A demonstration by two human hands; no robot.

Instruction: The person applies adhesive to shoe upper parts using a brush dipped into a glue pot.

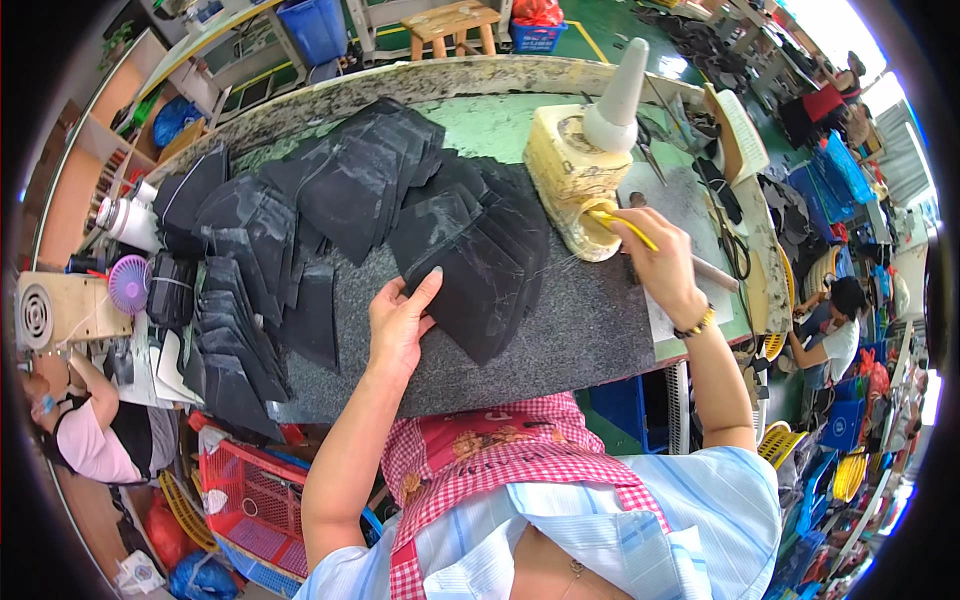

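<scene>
My right hand (660, 260) grips a thin yellow-handled tool (640, 236), probably a brush. Its lower end goes into the side opening of a cream, glue-crusted pot (568, 165), so the tip is hidden. A grey cone-shaped bottle (618, 105) stands on top of that pot. Left of it, my left hand (400, 325) pinches the near-left edge of a black cut piece (480, 290), thumb on top and the other fingers curled at the edge. This piece lies at the front of a fanned stack of similar black pieces (440, 225) with whitish smears.
More black pieces (235, 330) lie in overlapping rows on the left. Scissors (738, 255) and a rod (715, 274) lie right of the pot. A raised rim (470, 72) bounds the table's far side. A red basket (250, 490) stands below left; co-workers sit at both sides.
</scene>
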